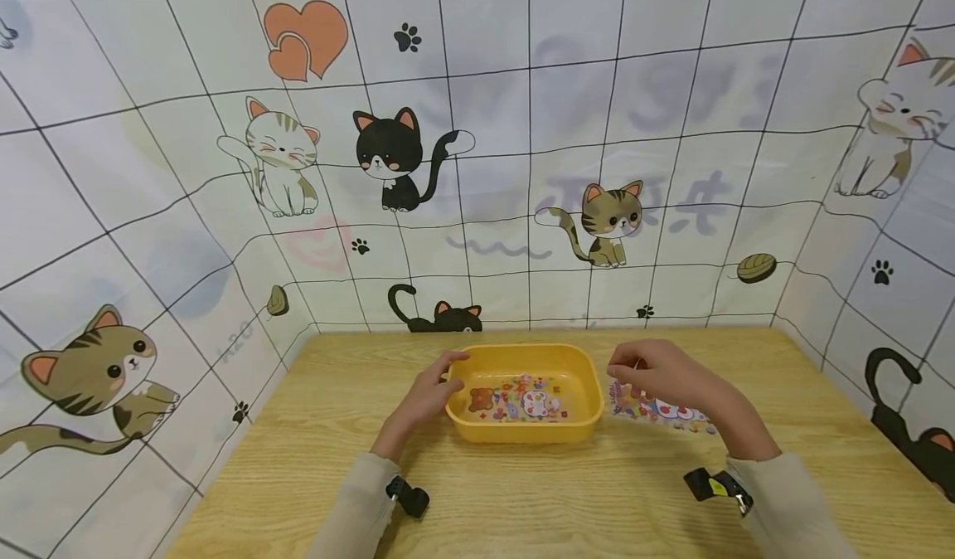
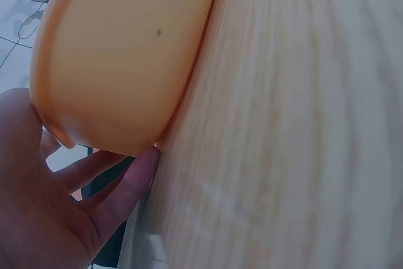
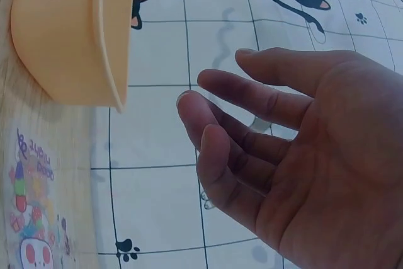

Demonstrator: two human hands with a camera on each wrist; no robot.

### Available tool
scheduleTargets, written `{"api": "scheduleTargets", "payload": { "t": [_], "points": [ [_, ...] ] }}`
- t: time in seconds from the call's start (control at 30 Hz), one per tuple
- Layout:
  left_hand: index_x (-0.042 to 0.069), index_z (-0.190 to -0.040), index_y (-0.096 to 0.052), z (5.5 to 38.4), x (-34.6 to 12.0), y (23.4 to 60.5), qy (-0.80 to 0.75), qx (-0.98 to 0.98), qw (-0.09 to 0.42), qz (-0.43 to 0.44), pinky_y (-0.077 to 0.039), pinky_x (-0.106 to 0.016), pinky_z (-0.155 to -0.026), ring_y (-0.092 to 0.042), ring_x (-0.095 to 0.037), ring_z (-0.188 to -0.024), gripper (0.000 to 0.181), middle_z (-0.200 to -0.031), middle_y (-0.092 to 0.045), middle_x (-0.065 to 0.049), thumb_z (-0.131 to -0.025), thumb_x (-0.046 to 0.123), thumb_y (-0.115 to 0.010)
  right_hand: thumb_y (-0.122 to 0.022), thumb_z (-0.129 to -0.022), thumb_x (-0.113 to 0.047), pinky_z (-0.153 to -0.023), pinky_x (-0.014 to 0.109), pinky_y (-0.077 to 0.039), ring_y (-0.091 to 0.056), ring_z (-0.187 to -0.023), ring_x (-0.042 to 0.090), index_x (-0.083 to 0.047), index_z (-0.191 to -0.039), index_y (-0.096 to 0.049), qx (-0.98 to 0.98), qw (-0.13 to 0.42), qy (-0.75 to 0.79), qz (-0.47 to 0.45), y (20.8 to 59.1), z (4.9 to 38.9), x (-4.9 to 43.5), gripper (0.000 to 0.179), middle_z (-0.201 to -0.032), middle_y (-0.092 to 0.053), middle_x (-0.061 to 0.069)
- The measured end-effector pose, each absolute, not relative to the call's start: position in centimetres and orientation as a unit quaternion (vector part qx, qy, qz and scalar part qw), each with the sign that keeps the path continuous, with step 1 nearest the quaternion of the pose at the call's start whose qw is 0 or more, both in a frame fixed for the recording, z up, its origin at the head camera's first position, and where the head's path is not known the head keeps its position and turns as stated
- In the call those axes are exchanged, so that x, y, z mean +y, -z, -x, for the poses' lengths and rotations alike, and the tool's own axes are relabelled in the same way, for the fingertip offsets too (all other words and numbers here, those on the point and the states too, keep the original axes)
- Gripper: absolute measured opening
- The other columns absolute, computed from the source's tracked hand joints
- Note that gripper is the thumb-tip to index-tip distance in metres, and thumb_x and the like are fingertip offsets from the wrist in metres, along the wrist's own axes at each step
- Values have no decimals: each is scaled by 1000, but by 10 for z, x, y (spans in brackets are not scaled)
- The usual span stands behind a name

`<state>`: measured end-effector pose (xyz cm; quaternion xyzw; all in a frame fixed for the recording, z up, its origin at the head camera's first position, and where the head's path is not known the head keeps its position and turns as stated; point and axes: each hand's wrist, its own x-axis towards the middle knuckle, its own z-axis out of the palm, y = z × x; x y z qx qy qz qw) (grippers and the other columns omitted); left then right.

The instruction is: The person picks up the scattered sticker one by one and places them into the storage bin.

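A yellow plastic basin (image 1: 525, 433) stands on the wooden table, with colourful cartoon stickers (image 1: 535, 404) on its floor, among them a bear and a white rabbit-like figure. My left hand (image 1: 431, 389) grips the basin's left end, thumb at the rim. The left wrist view has that hand (image 2: 69, 193) with a fingertip low against the basin's wall (image 2: 126, 61). To the right lies a clear sheet of printed stickers (image 1: 671, 410). Over it hovers my right hand (image 1: 664, 370), fingers loosely bent. In the right wrist view this hand (image 3: 302, 137) has its fingertips apart and nothing held shows.
The wooden table (image 1: 522, 501) ends at a wall covering (image 1: 492, 169) with a grid and cartoon cats, which also runs along both sides. Dark straps with small devices sit on the left sleeve (image 1: 356, 497) and the right sleeve (image 1: 783, 493).
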<state>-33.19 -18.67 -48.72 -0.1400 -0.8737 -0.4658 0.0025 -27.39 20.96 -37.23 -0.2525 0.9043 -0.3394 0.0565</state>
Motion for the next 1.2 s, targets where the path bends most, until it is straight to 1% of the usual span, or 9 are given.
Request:
{"api": "scheduleTargets", "payload": {
  "t": [0.1,0.2,0.33,0.43,0.57,0.77,1.03,1.1,1.2],
  "points": [
    [21,-146,-56,333,-186,487,467,-874,-1,136,-54,-54,-100,-58,-39,-130,47,-158,-49,-10,-100,14,-57,-58,-106,-26,-54,30,-54,-64,-64,11,-9,-106,-71,904,52,343,250,372,273,218,21,-87,-69,0],
    [22,-146,-56,333,-187,487,464,-875,1,136,-52,-55,-101,-56,-39,-132,47,-159,-49,-9,-99,15,-57,-58,-106,-26,-54,29,-53,-64,-64,10,-9,-107,-70,906,48,342,245,371,273,225,21,-85,-68,-1],
    [22,-146,-56,333,-187,487,465,-874,1,137,-52,-55,-101,-57,-39,-131,47,-159,-49,-9,-99,15,-57,-58,-106,-23,-58,27,-54,-61,-64,9,-8,-107,-70,907,41,342,241,371,273,232,20,-84,-67,0],
    [22,-145,-57,333,-186,488,469,-873,1,136,-54,-54,-99,-58,-38,-129,47,-158,-50,-9,-99,15,-57,-58,-105,-22,-57,28,-54,-60,-63,9,-7,-107,-70,908,36,344,237,373,271,239,19,-83,-66,0],
    [20,-145,-57,333,-186,488,471,-871,3,138,-53,-54,-101,-57,-39,-131,47,-158,-50,-9,-99,14,-57,-58,-105,-21,-55,28,-53,-59,-63,8,-8,-105,-70,910,28,344,231,377,271,249,18,-81,-66,0],
    [21,-146,-56,333,-185,488,469,-873,-3,135,-54,-54,-99,-56,-40,-133,47,-158,-50,-10,-99,14,-57,-58,-106,-23,-56,28,-53,-59,-62,8,-7,-109,-71,918,22,335,211,387,274,268,21,-82,-66,-1],
    [21,-145,-56,331,-185,487,469,-873,-2,129,-46,-59,-110,-50,-40,-140,48,-158,-49,-11,-98,14,-57,-57,-106,-21,-59,30,-54,-61,-66,8,0,-116,-68,927,21,327,181,402,276,295,26,-88,-69,4],
    [21,-145,-57,331,-185,487,469,-874,-2,129,-46,-59,-109,-51,-40,-139,48,-158,-49,-12,-98,14,-57,-57,-106,-22,-60,30,-55,-63,-67,11,3,-119,-67,934,22,317,166,406,277,300,29,-92,-71,6],
    [23,-145,-57,331,-185,486,471,-874,-5,123,-50,-55,-105,-55,-38,-133,48,-158,-50,-10,-98,15,-58,-58,-105,-22,-62,33,-56,-67,-71,17,7,-123,-63,939,26,310,146,411,279,307,35,-98,-73,16]
  ]
}}
